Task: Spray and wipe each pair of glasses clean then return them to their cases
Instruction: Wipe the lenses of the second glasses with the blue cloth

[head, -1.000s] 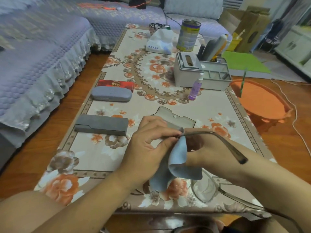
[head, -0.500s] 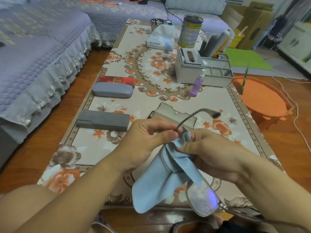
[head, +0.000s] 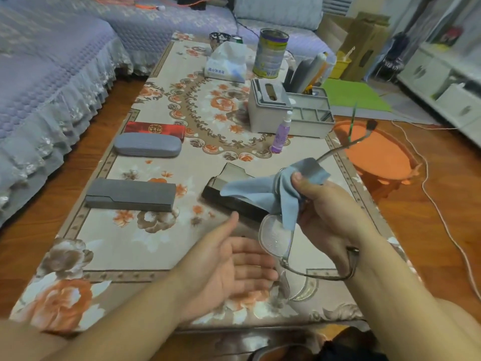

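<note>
Above table | right hand [head: 330, 212] grips glasses [head: 277, 237], cloth [head: 276, 186] | left hand [head: 234, 267] spread flat

This is a home living room: a low coffee table [head: 135, 246] under a floral cloth stands on a wood floor [head: 442, 204], flanked by a sofa [head: 52, 74] in quilted lavender covers with lace trim, with a tissue box [head: 268, 108] on top.

Left hand [head: 234, 267] lets go of the glasses [head: 278, 241] and cloth [head: 276, 188], now open palm-up low centre. Right hand [head: 328, 217] alone grips both, shifted right of centre. One temple now points to the upper right; cloth flares out left.
</note>
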